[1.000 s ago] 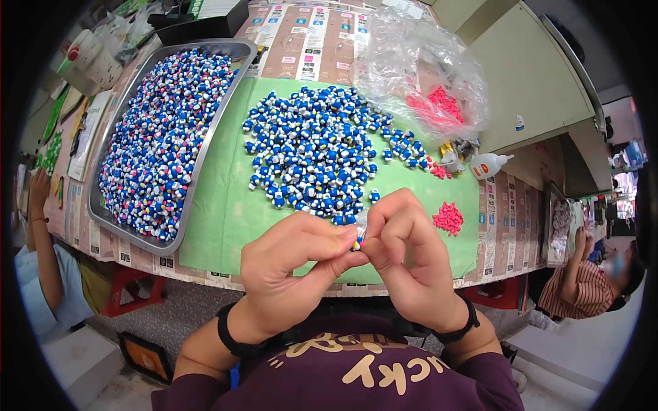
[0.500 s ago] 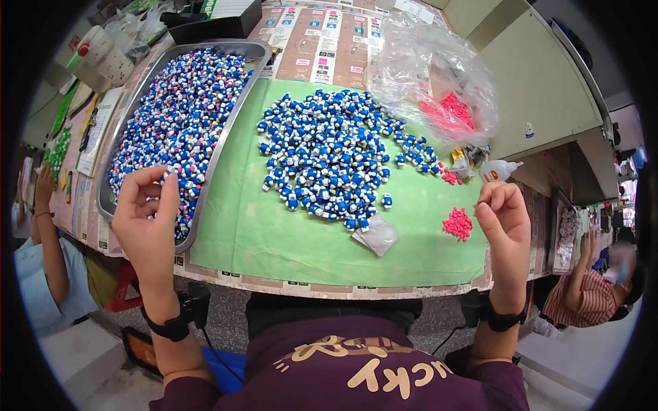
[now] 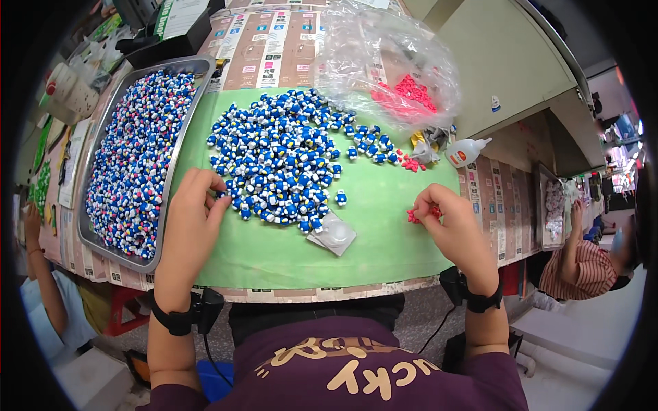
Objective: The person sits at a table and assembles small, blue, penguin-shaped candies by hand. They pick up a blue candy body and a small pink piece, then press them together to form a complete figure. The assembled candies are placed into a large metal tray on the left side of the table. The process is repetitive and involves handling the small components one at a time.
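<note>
My left hand [image 3: 192, 226] is at the left edge of a loose pile of small blue-and-white figures [image 3: 274, 157], thumb and forefinger closing on one figure there. Several figures in the pile show yellow spots. My right hand [image 3: 452, 222] bends down over a small heap of pink pieces [image 3: 412, 216], its fingertips pinched together among them. The hand covers most of that heap, so the exact piece at its fingertips is hidden. Left of my left hand stands a metal tray [image 3: 164, 229] full of similar figures, many with pink spots.
A green sheet [image 3: 384, 257] covers the work surface. Near the pile lie a small clear packet [image 3: 334, 234], a few loose pink pieces [image 3: 413, 164], a white squeeze bottle [image 3: 466, 152] and a plastic bag [image 3: 391, 41] with pink pieces. A grey-green cabinet [image 3: 507, 61] borders the right. People sit at both sides.
My left hand has moved from above the tray right to the pile's edge. My right hand has come left and down onto the pink heap. The whole view has shifted slightly.
</note>
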`<control>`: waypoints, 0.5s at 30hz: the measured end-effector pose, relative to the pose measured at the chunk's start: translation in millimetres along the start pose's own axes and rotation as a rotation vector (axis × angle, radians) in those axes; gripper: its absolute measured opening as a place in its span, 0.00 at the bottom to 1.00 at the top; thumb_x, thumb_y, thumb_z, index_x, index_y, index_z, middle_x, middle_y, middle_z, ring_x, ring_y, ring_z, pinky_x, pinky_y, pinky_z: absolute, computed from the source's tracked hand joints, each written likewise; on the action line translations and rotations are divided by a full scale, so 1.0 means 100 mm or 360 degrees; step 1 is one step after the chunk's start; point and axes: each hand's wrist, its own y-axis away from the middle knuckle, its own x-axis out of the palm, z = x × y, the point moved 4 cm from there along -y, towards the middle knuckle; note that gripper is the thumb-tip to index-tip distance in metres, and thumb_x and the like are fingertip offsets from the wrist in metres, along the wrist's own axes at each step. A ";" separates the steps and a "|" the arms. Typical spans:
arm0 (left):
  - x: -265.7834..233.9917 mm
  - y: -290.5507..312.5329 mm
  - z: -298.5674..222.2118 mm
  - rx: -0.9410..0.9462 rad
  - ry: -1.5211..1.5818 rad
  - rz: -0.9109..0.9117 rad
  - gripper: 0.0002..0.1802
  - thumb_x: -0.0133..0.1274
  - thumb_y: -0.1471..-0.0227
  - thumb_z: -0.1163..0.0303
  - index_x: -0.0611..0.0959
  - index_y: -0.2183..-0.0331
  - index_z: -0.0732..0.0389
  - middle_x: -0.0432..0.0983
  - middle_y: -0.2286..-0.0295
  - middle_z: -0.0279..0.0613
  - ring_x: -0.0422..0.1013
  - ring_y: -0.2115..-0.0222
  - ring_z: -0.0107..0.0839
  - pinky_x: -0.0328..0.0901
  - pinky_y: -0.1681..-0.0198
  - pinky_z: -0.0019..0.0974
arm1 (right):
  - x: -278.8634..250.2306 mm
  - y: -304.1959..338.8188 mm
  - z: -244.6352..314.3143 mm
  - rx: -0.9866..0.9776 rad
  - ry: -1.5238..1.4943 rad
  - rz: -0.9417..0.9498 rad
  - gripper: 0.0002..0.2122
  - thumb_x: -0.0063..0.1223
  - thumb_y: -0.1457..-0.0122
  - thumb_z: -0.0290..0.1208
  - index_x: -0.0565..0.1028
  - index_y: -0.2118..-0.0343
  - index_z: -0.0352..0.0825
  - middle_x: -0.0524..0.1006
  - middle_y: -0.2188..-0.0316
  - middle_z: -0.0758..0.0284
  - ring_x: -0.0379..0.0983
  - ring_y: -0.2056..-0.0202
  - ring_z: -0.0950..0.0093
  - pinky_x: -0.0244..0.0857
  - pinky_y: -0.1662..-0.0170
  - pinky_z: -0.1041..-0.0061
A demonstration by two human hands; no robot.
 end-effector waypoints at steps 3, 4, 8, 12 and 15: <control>-0.02 0.04 0.01 -0.0081 0.0076 -0.0025 0.13 0.56 0.53 0.84 0.77 0.62 0.65 0.69 0.68 0.39 0.69 0.72 0.23 0.63 0.73 0.27 | 0.06 -0.06 -0.01 -0.0109 0.0215 -0.0007 0.05 0.51 0.51 0.16 0.67 0.75 0.32 0.72 0.77 0.61 0.71 0.72 0.62 0.63 0.64 0.66; -0.04 0.06 0.01 -0.0094 0.0103 -0.0041 0.14 0.55 0.52 0.84 0.77 0.61 0.65 0.69 0.67 0.38 0.69 0.72 0.22 0.64 0.72 0.26 | 0.07 -0.07 -0.01 -0.0117 0.0306 -0.0023 0.05 0.51 0.51 0.17 0.68 0.75 0.33 0.72 0.77 0.61 0.71 0.71 0.62 0.62 0.63 0.66; -0.14 0.21 0.01 -0.0157 0.0569 -0.0240 0.12 0.55 0.51 0.84 0.80 0.62 0.66 0.68 0.66 0.39 0.71 0.70 0.24 0.69 0.68 0.24 | 0.13 -0.07 0.09 -0.0182 0.0647 -0.0055 0.05 0.52 0.51 0.19 0.68 0.75 0.34 0.72 0.77 0.62 0.70 0.69 0.60 0.60 0.61 0.64; -0.07 0.32 -0.13 -0.0133 0.1432 -0.0042 0.07 0.56 0.49 0.84 0.80 0.65 0.67 0.72 0.62 0.41 0.74 0.66 0.25 0.72 0.67 0.26 | 0.19 -0.06 0.15 -0.0285 0.0794 -0.0060 0.06 0.53 0.53 0.19 0.68 0.74 0.35 0.71 0.76 0.62 0.69 0.69 0.61 0.58 0.60 0.65; 0.10 0.37 -0.37 -0.0412 0.1788 0.0446 0.05 0.55 0.44 0.79 0.80 0.63 0.66 0.76 0.69 0.38 0.75 0.72 0.24 0.72 0.69 0.27 | 0.19 -0.07 0.55 -0.0533 0.0532 -0.0150 0.09 0.55 0.55 0.17 0.68 0.73 0.35 0.73 0.74 0.65 0.70 0.68 0.64 0.59 0.59 0.66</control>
